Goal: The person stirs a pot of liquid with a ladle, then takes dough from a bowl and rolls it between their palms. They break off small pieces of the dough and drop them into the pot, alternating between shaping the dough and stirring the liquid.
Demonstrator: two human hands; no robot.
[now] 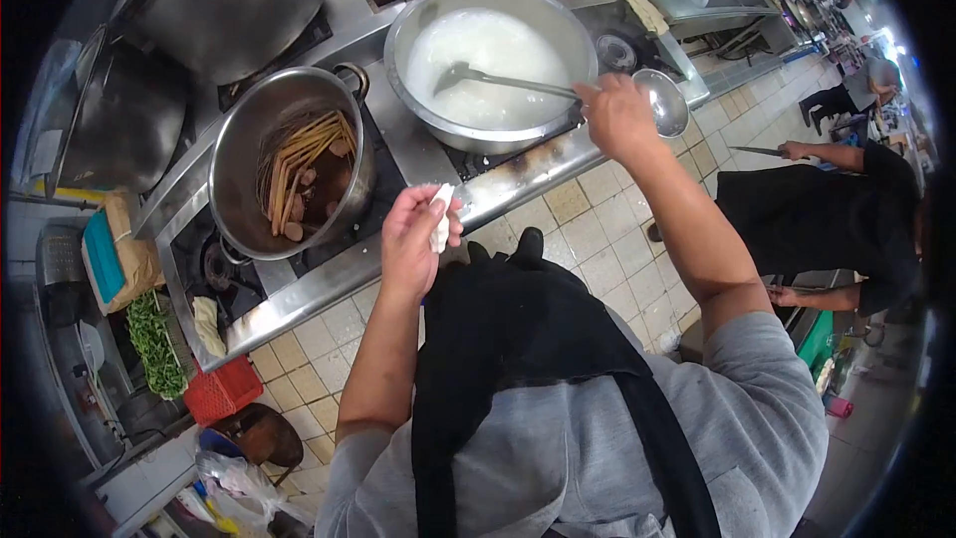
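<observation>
My right hand (619, 115) is closed around the end of a long metal spatula (518, 84). Its head rests in white, porridge-like liquid inside a wide steel basin (398, 75) on the stove. Close beside that hand is a round steel bowl (665, 105). In front of my apron, my left hand (413, 239) pinches a small white folded cloth (442, 219). To its left stands a deep steel pot (224, 174) with brown liquid, long tan sticks and round pieces in it.
Large dark pots (224, 10) stand behind the steel pot. Folded cloths (207, 327) lie on the stove edge. Leafy greens (156, 344) and a red basket (224, 389) are at lower left. At right, another person (817, 214) in black holds a knife (757, 150).
</observation>
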